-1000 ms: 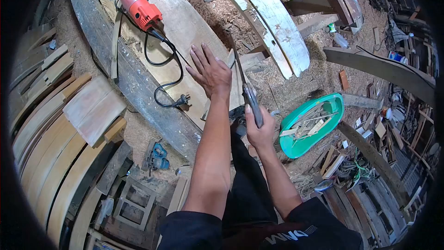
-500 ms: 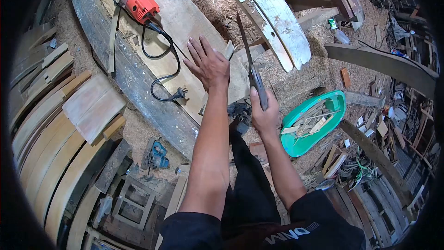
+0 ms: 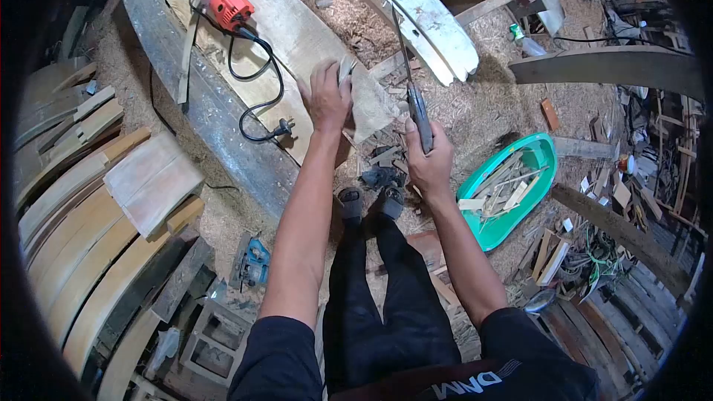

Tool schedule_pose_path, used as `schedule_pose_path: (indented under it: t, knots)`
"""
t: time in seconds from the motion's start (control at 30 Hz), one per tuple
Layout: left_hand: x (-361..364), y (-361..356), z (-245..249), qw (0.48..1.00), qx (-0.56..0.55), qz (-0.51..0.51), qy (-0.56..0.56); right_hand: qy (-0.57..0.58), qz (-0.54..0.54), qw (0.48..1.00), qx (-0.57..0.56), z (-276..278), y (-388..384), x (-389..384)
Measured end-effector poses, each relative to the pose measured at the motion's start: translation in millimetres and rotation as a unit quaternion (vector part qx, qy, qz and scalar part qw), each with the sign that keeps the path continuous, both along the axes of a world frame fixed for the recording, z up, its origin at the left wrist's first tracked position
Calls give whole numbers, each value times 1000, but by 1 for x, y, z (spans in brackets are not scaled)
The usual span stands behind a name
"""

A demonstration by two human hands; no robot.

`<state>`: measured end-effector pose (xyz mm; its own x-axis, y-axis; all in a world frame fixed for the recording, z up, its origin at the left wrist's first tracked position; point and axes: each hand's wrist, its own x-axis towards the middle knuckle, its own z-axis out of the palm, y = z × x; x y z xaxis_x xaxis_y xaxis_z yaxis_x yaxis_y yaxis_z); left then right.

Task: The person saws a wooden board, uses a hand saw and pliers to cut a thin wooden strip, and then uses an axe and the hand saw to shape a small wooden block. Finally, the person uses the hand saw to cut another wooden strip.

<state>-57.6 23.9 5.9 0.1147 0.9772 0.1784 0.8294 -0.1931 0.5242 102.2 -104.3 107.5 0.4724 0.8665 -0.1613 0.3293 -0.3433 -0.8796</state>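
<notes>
My left hand point(image 3: 328, 100) rests on the wide pale plank point(image 3: 297, 26), its fingers bent round a small wooden piece point(image 3: 346, 68) near the plank's end. My right hand point(image 3: 430, 157) is closed on the grey handle of a handsaw point(image 3: 418, 111). Its long narrow dark blade points up and away, seen nearly edge-on, so its teeth do not show. The saw is held in the air, right of the plank's end. A red power tool point(image 3: 225, 6) with a black cord and plug point(image 3: 283, 128) lies on the boards to the left.
A green tub point(image 3: 496, 235) of wood offcuts stands at the right. Curved timbers point(image 3: 416, 0) lie ahead, and stacked curved boards point(image 3: 96, 252) fill the left side. A blue power tool point(image 3: 256, 261) sits on the sawdust-covered floor. My sandalled feet stand below the plank's end.
My left hand has gone from lying flat with spread fingers on the plank to bending round the small wooden piece. The saw stays in my right hand. The view has shifted slightly.
</notes>
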Motion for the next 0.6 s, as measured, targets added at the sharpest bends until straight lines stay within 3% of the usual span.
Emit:
schedule_pose_path:
  t: [0.1,0.13,0.23,0.3,0.33,0.37,0.43,0.5,0.6]
  knots:
    - [-3,-10,23,975,-51,29,-213,-15,-12,1000,24,29,0,-5]
    - [0,-17,39,977,-11,32,-213,-23,-17,999,37,37,1,-6]
    - [10,-45,130,916,-92,1,-390,41,-38,996,66,85,4,-11]
    - [10,-67,190,903,-118,-24,-412,99,-42,989,99,129,9,-16]
    - [11,-76,215,897,-64,-50,-435,121,-41,984,122,153,10,-19]
    - [11,-87,242,876,-74,-56,-474,143,-40,978,144,176,9,-22]
    - [9,-102,288,889,-50,-66,-450,170,-23,968,184,220,8,-27]
    - [10,-116,332,869,-34,-85,-486,216,1,953,213,273,-3,-36]
    - [1,-135,390,834,-44,-103,-540,169,29,957,235,328,-19,-41]
